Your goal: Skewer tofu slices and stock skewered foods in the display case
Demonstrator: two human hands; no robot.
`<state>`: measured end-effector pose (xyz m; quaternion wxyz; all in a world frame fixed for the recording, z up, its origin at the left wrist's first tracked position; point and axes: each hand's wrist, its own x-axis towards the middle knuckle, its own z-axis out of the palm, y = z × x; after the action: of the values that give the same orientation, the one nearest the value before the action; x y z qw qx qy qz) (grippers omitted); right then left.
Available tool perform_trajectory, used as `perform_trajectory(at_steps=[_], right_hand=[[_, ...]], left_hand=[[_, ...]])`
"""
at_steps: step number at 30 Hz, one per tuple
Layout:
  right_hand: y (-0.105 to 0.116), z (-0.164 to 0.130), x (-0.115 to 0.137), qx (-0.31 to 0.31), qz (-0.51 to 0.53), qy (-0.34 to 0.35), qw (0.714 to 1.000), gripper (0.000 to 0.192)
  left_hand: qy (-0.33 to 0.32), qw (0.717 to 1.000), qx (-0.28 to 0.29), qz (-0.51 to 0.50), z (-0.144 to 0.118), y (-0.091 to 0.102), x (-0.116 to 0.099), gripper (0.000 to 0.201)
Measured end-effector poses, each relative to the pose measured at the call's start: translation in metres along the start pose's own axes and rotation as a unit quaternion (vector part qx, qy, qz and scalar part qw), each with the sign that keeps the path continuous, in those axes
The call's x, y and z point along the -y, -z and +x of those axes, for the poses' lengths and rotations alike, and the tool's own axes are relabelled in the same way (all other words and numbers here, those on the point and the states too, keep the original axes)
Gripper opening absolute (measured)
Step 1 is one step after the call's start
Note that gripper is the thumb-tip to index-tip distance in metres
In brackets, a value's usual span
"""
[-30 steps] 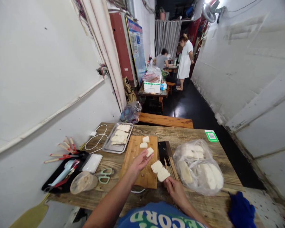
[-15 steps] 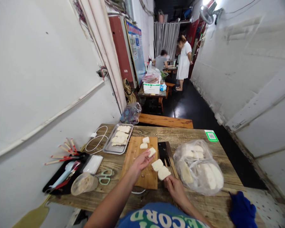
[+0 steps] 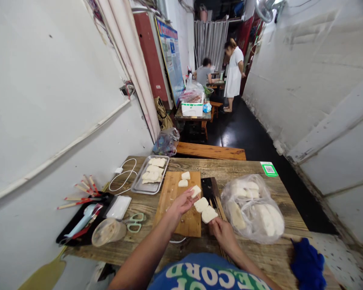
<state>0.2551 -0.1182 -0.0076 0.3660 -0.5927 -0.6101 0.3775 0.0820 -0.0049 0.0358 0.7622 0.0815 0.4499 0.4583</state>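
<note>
My left hand (image 3: 181, 204) pinches a white bun slice (image 3: 195, 191) above the wooden cutting board (image 3: 173, 192). My right hand (image 3: 223, 233) grips a thin bamboo skewer that carries two white slices (image 3: 205, 209) and points toward the slice in my left hand. Two more loose slices (image 3: 184, 179) lie at the far end of the board. A bundle of bare skewers (image 3: 219, 206) rests on the table beside my right hand.
A metal tray (image 3: 138, 186) with skewered slices lies left of the board, a dark cleaver (image 3: 208, 187) to its right. A plastic bag of white buns (image 3: 254, 209) sits right. Scissors (image 3: 135, 221), a lidded cup (image 3: 108, 232), a black tray (image 3: 78, 221) and blue cloth (image 3: 307, 266) are near. Two people stand far back.
My left hand has brought its slice closer to the skewer tip, and my right hand has lifted the skewer with its two slices slightly up and forward.
</note>
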Motion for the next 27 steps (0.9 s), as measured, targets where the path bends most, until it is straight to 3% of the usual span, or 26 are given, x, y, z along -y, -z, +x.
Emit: perform_trajectory(at_steps=[3, 16, 21, 25, 27], right_hand=[[0.000, 0.003, -0.003, 0.039, 0.004, -0.004, 0.999, 0.033], [-0.002, 0.014, 0.009, 0.040, 0.016, -0.007, 0.999, 0.035], [-0.005, 0.025, 0.014, 0.006, 0.050, 0.005, 0.999, 0.039], [-0.008, 0.035, 0.021, 0.007, 0.073, 0.003, 0.997, 0.042], [-0.010, 0.037, 0.025, 0.006, 0.077, 0.008, 0.997, 0.042]], left_hand=[[0.000, 1.000, 0.008, 0.004, 0.002, 0.000, 0.000, 0.021], [0.012, 1.000, 0.002, 0.027, 0.002, -0.002, -0.004, 0.025], [-0.022, 0.998, 0.040, -0.031, -0.006, -0.010, -0.010, 0.014], [-0.010, 0.996, 0.063, -0.055, -0.021, -0.007, -0.008, 0.032], [0.018, 0.995, 0.094, -0.027, -0.028, -0.003, 0.003, 0.031]])
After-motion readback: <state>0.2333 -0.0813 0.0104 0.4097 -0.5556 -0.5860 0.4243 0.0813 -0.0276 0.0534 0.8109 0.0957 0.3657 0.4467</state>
